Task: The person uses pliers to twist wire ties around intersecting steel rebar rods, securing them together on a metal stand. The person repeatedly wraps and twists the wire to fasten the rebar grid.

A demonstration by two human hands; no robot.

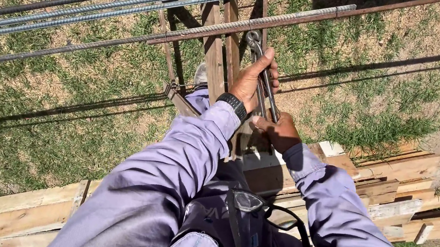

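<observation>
Sunlit grass (55, 116) spreads under you in the head view, with pale wooden planks (400, 188) stacked toward four o'clock. Long ribbed steel bars (134, 0) run across the top, from nine o'clock up to one, resting on a wooden trestle (214, 56) so they sit at working height. Your left hand (252, 80), watch (233, 104) on the wrist, curls its fingers tight around the pincers (262, 70), whose head bites at the nearest bar at twelve o'clock. Your right hand (277, 131) pinches the handle ends together lower down, likely adding leverage. Safety glasses (265, 208) hang at your chest.
</observation>
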